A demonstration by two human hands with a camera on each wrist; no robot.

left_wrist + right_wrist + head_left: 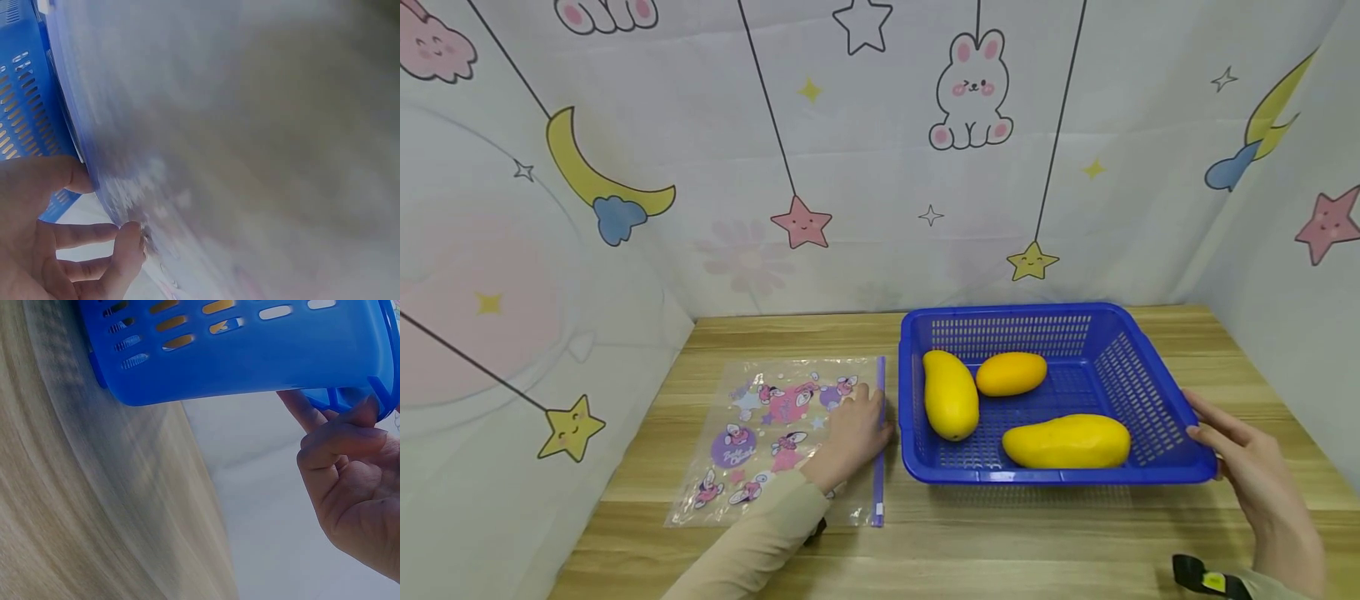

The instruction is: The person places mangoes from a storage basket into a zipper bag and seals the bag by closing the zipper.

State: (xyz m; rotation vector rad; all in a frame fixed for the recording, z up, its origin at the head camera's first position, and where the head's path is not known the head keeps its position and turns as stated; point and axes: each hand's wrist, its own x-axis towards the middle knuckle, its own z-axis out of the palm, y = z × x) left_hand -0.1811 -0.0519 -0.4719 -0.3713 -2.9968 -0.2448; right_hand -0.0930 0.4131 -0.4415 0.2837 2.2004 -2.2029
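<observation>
Gripping the near right corner of a blue plastic basket [1045, 477], the right hand [1255, 462] has its thumb and fingers closed on the rim. The basket is rectangular, with slotted walls, and sits on the right half of the worktop [1045, 550]. Three yellow mangoes lie in it: a long mango [951, 396] along the left wall, a smaller mango [1012, 374] close beside it toward the back, and another long mango [1067, 443] crosswise near the front wall.

Just left of the basket, a clear zip bag [737, 475] lies on the worktop, printed with pink and purple cartoon figures and stars. Its purple zip strip [881, 467] runs beside the basket's left side, with a white slider [879, 509] at the near end. The left hand [853, 433] is over the bag by this strip, touching the edge with thumb and bent fingers; whether it pinches the film, I cannot tell. The two hands are well apart.

A pale sleeve [760, 533] covers the left forearm, and a black strap [1195, 575] shows by the right wrist. Behind the worktop hangs a white backdrop [880, 125] patterned with rabbits, moons and stars.
</observation>
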